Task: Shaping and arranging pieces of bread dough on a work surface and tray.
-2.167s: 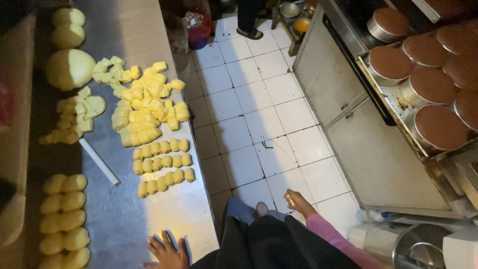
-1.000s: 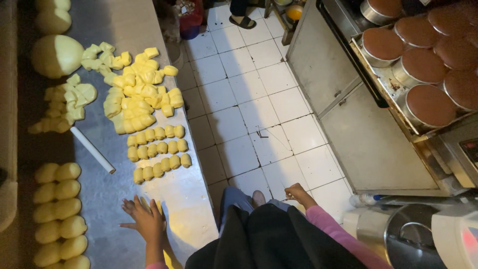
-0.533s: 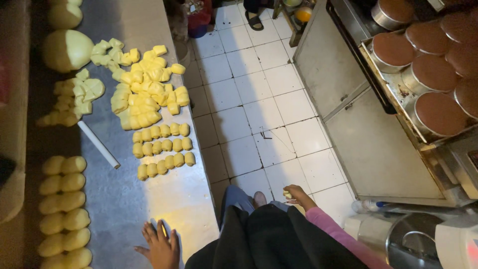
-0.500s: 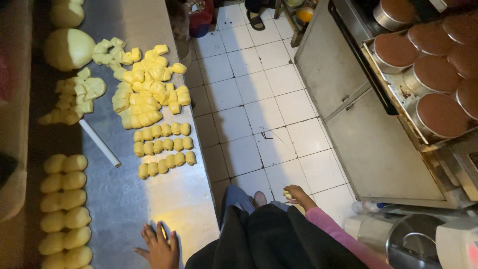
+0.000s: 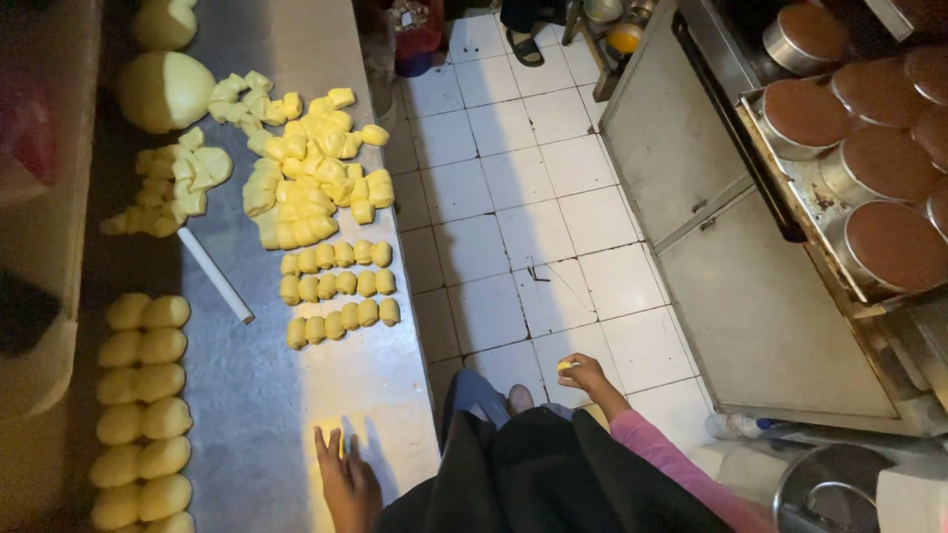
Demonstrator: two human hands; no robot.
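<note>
Steel worktable [image 5: 286, 395] fills the left half of the view; white tiled floor [image 5: 533, 197] runs beside it, and a steel cabinet [image 5: 731, 257] stands on the right. On top of the cabinet, round tins with brown tops [image 5: 889, 242] sit in a tray. On the worktable: large dough ball [image 5: 166, 91] at the far left edge; heap of cut dough chunks [image 5: 306, 178] near the middle; three short rows of small dough rolls [image 5: 341, 296] just in front of the heap; double column of rounded dough pieces [image 5: 141, 405] along the near left edge; white rolling stick [image 5: 214, 274] lying slantwise between heap and column.

Left hand [image 5: 346, 479]: flat on bare steel near the table's front edge, fingers spread, holding nothing, well apart from the dough rolls.

Right hand [image 5: 583, 375]: hanging over the floor, pink sleeve [image 5: 671, 464] above it, fingers closed around a small yellow dough piece [image 5: 565, 366].
</note>
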